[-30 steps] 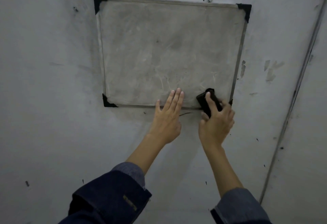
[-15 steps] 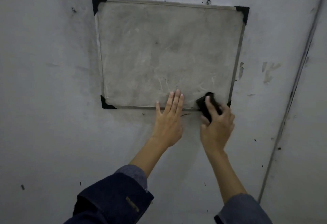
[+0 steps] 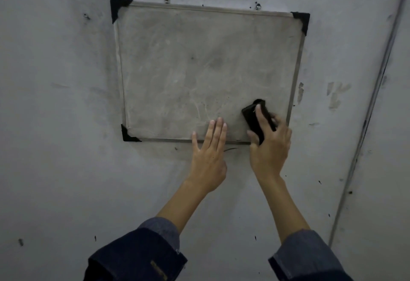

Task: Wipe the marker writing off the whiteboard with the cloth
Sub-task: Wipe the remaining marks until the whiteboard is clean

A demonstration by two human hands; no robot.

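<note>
Scene: A person faces a whiteboard (image 3: 199, 70) hung on a grey wall (image 3: 55, 125), both arms raised to its lower edge.
Right hand: The right hand (image 3: 269, 147) grips a dark cloth (image 3: 253, 116), index finger laid along its top, thumb curled against its near end, and holds it to the board's lower right area, just inside the frame.
Left hand: The left hand (image 3: 209, 156) lies flat with fingers straight and together, fingertips over the bottom rail, palm on the wall below; it holds nothing.
Cloth: Folded or bunched into a compact black pad, tilted with its far end leaning left; it sits on the board surface near the right rail.
Progress: No legible marker writing shows. The board carries grey smears and faint swirl marks across most of its face, with small dark specks near the cloth. The job looks largely done; what is left appears to be residue, chiefly in the lower right.
Containers: None in view.
Surroundings: Black corner caps on the frame, two wall fixings above the top rail, a thin conduit (image 3: 377, 81) running down the right.
</note>
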